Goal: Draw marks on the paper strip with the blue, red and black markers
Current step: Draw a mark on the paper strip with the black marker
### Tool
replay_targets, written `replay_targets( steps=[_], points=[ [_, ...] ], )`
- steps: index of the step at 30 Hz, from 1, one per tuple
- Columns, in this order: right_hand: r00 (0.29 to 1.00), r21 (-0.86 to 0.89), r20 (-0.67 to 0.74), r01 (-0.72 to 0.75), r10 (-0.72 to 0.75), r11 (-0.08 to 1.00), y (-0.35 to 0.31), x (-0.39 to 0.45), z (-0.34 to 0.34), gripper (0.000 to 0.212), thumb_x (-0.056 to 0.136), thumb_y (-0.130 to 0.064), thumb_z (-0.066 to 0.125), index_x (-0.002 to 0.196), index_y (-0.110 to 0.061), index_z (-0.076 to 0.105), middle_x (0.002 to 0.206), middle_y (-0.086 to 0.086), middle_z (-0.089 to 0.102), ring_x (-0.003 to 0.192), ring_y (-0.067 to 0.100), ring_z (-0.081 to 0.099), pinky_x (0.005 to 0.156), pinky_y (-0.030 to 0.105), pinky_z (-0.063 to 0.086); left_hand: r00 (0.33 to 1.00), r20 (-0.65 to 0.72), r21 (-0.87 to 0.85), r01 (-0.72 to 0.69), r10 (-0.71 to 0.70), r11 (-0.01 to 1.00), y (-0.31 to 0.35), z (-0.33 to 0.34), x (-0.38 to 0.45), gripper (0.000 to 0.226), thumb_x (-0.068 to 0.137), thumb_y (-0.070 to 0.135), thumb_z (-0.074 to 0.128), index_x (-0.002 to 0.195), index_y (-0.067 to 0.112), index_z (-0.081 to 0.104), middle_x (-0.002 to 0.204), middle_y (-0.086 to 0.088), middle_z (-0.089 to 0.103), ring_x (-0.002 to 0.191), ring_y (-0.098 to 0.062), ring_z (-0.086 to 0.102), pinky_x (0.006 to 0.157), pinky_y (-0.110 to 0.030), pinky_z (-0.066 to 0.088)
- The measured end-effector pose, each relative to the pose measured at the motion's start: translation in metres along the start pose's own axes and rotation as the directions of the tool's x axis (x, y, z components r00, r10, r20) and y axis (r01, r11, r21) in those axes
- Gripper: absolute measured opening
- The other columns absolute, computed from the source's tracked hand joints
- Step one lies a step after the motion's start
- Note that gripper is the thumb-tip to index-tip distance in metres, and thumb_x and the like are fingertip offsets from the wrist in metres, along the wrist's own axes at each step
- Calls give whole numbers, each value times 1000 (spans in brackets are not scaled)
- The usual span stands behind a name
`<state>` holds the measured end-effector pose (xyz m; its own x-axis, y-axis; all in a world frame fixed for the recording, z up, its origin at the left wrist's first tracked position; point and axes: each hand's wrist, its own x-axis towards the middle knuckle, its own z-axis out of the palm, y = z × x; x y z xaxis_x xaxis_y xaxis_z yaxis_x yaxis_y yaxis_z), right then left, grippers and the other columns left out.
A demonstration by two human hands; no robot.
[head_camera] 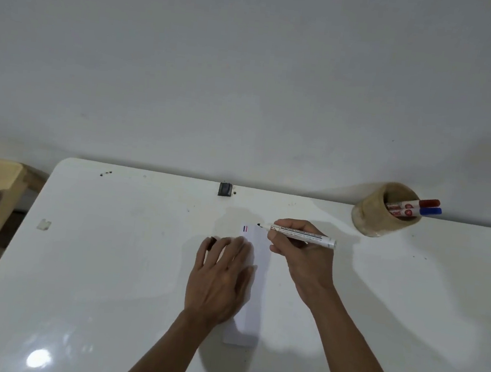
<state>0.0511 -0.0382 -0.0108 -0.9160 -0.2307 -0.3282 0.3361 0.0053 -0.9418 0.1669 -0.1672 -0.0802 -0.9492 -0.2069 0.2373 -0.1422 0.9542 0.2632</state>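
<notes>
The right hand (298,250) comes in from the lower right with the forearm angled up across the bench (113,262), wrist bent slightly and fingers curled. Its grip is clenched around the black marker (297,234), pinching the barrel near the tip end; the uncapped black nib points left, away from the grip, and sits at the far end of the paper strip (254,281), whether touching or just above it cannot be told. The barrel's rear end sticks out to the right of the knuckles, lying nearly level.

Just left of the nib, on the strip's far corner, are a short blue mark and a short red mark (245,228), side by side.

The left hand (221,278) lies flat, palm down, fingers spread and pointing away from the person, pressing on the strip's left edge and middle. Its grip is released, grasping nothing; a small dark object (212,241), perhaps a cap, lies under its outer fingertips.

The strip runs lengthwise from below the left wrist up to the nib, between the two hands.

Well beyond the right grip, to the far right, a round tan holder (375,216) stands upright with the red marker (416,204) and blue marker (418,211) leaning out of it, caps on.
</notes>
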Motion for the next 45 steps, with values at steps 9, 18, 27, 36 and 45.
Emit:
replay_targets(
  steps=[9,18,27,36,45],
  points=[
    [1000,-43,-4,11,-11,999,22,16,2,14,81,7,81,87,-5,74,87,2,78,69,13,72,66,28,61,998,-57,120,20,-13,993,7,14,-9,40,98,33,53,130,11,64,137,-8,63,114,-32,64,85,-42,50],
    [992,-146,38,122,-117,982,43,30,3,14,79,1,84,87,-6,76,85,5,79,73,21,75,71,32,63,996,-57,-15,71,-72,997,7,20,-18,41,100,31,52,136,13,60,147,-6,55,129,-31,56,101,-42,47],
    [965,-277,96,260,-242,925,51,45,-1,15,74,-6,89,77,-3,75,78,12,79,74,34,77,68,52,63,996,-80,0,46,-46,999,7,23,-18,43,100,32,52,138,12,58,148,-8,52,142,-28,43,109,-49,43],
    [972,-303,100,231,-210,925,51,44,2,15,76,-11,89,76,-5,76,78,8,79,73,31,77,66,48,63,996,-67,9,65,-64,998,7,25,-18,45,102,33,45,142,14,53,152,-7,47,148,-26,35,115,-52,37],
    [974,-335,97,226,-205,915,53,46,4,16,76,-14,89,76,-7,75,77,6,79,72,29,77,67,48,63,996,-55,-1,72,-72,997,7,25,-18,45,102,34,47,142,15,52,153,-7,46,148,-26,33,116,-52,35]
  ],
)
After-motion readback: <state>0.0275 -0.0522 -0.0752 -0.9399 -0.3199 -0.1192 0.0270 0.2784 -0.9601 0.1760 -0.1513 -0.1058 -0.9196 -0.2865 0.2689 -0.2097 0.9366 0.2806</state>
